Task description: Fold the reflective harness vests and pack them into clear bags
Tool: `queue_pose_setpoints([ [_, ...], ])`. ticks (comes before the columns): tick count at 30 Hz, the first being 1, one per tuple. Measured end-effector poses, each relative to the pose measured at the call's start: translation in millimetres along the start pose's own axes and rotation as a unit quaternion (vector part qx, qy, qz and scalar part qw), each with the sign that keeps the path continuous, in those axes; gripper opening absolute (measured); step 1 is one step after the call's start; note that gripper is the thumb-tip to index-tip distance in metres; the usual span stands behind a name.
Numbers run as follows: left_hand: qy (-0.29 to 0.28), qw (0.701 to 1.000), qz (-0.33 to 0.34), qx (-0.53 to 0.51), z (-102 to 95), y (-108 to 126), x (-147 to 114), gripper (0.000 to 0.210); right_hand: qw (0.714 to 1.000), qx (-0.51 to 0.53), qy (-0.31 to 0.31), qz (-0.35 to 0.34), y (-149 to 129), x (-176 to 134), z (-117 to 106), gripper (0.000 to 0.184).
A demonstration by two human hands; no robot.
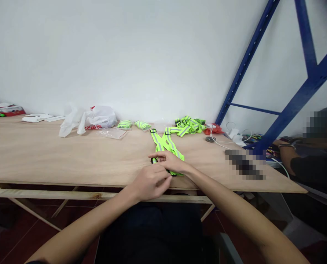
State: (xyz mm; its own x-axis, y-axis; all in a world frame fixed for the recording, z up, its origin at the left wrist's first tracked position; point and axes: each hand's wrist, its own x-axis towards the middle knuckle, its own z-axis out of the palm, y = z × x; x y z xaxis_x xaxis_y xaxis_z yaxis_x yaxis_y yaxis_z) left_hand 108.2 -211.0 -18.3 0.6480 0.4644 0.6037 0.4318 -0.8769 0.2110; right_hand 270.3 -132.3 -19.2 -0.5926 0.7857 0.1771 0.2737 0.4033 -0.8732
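A fluorescent yellow-green reflective strap vest [175, 149] with grey stripes and black buckles lies crossed on the wooden table in front of me. Over its near part, my right hand [170, 161] reaches in from the right, its fingers bent around a strap beside a black buckle [154, 161]. Just nearer to me, my left hand [151, 181] is closed, fingers curled and thumb pressed in, at the table's front edge. What lies inside its fingers is hidden. The two hands overlap at the fingertips.
Behind lie a heap of similar straps [191, 125], two bagged vests [124, 124], a white plastic bag [101, 117] and a red bag [214, 128]. White cables [221, 142] and a pixelated dark object [244, 165] are right. A person [314, 157] sits beyond the blue rack [286, 104].
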Motion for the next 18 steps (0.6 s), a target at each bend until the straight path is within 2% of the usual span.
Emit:
queue_pose_setpoints([
  [3, -0.003, 0.999, -0.038, 0.027, -0.1, -7.1, -2.1, 0.025, 0.998, 0.058, 0.000, -0.002, -1.5, 0.9, -1.2, 0.041],
  [8, -0.019, 0.994, -0.086, 0.058, 10.6, -4.5, 1.3, 0.014, 0.994, 0.103, 0.025, 0.015, 0.8, 0.5, -0.2, 0.044],
  [14, -0.062, 0.984, -0.099, 0.134, 14.0, -7.1, 7.8, 0.035, 0.990, 0.135, 0.035, 0.005, -1.8, 0.6, 0.0, 0.046],
  [18, -0.079, 0.982, -0.110, 0.132, 12.5, -15.0, 12.6, 0.042, 0.989, 0.137, 0.051, -0.014, -3.0, 0.3, -1.3, 0.047],
])
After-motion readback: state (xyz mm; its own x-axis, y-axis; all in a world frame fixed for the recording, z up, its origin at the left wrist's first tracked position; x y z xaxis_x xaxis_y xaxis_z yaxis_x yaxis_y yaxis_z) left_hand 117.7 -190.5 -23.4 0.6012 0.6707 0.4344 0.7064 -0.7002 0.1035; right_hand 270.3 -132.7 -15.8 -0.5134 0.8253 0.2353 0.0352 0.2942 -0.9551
